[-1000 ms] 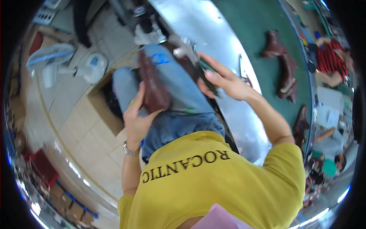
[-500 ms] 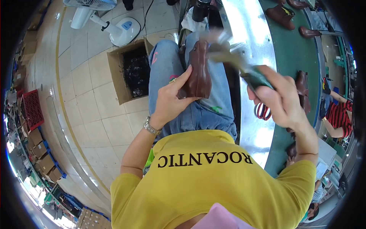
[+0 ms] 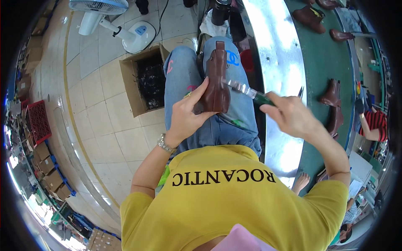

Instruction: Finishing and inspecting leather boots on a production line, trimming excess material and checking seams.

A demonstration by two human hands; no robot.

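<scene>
A brown leather ankle boot [image 3: 216,85] stands over my lap, its narrow upper end pointing away from me. My left hand [image 3: 188,115] is closed round its near left side, thumb and fingers spread across the leather. In my right hand [image 3: 293,115] is a green-handled metal tool [image 3: 247,90], gripped by the handle and blurred by motion. Its shiny metal end reaches the right side of the boot, at or very close to the leather. The exact kind of tool is not clear.
A shiny metal bench edge [image 3: 280,62] runs along my right, beside a green conveyor belt [image 3: 312,67] carrying more brown boots [image 3: 333,94]. An open cardboard box [image 3: 130,79] with dark scraps stands left of my legs. Beyond it is a white fan [image 3: 138,35].
My right hand has swung the tool down and left, from beside the boot's upper end to its side. The boot has shifted slightly nearer me, still in my left hand.
</scene>
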